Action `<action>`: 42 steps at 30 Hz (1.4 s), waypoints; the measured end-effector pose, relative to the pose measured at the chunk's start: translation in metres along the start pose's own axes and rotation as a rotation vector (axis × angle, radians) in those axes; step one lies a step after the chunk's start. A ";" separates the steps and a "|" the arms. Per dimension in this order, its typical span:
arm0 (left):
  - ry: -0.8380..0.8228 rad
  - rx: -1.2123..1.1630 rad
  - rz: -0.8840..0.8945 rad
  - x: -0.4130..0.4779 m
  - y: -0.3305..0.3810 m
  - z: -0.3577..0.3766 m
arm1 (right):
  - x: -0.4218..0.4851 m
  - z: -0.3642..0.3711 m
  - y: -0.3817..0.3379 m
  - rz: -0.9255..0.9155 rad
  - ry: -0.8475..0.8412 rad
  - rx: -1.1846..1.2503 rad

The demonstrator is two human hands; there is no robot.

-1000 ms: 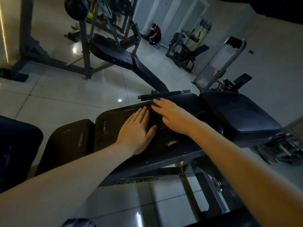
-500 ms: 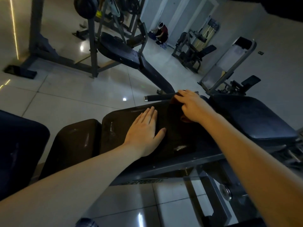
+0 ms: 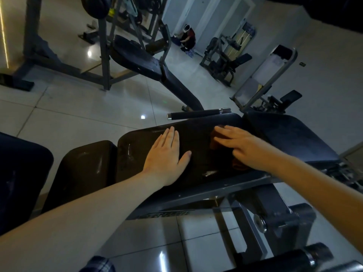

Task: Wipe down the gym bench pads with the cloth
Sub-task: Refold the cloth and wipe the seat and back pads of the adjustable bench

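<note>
The right hand (image 3: 241,148) is drawing back from the far edge of the middle pad (image 3: 204,124), fingers flat and pressing the rust-coloured cloth (image 3: 214,144) onto it; a return wiping stroke is judged to be under way. The left hand (image 3: 167,156) is lying flat and released on the same pad, near the cloth. The pad is showing dark and glossy, with pale scuffs (image 3: 128,152).

The shiny tile floor (image 3: 82,114) has bright spots of light. Far back, a person (image 3: 189,39) crouches by the wall. A gray machine (image 3: 224,59) stands near them.
</note>
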State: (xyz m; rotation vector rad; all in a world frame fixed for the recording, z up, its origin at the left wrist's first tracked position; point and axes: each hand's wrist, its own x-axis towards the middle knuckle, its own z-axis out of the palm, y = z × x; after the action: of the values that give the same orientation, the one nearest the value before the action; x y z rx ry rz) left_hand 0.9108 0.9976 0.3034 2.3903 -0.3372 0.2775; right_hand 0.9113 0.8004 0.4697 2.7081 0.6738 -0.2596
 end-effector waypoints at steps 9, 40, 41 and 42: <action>-0.014 -0.027 0.003 0.002 0.000 0.000 | 0.075 0.004 -0.003 0.335 0.242 0.002; -0.055 -0.021 0.008 0.001 0.000 -0.004 | 0.022 0.045 -0.106 0.159 0.254 0.036; -0.053 -0.030 0.006 0.000 -0.001 -0.003 | 0.011 0.048 -0.110 0.125 0.221 0.038; -0.045 -0.045 0.005 0.000 -0.002 -0.002 | -0.003 0.050 -0.111 0.090 0.198 0.038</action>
State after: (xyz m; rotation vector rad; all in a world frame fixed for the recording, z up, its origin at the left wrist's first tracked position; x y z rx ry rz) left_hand 0.9114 1.0001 0.3039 2.3540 -0.3662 0.2168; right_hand 0.8509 0.8735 0.3936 2.8165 0.6038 0.0182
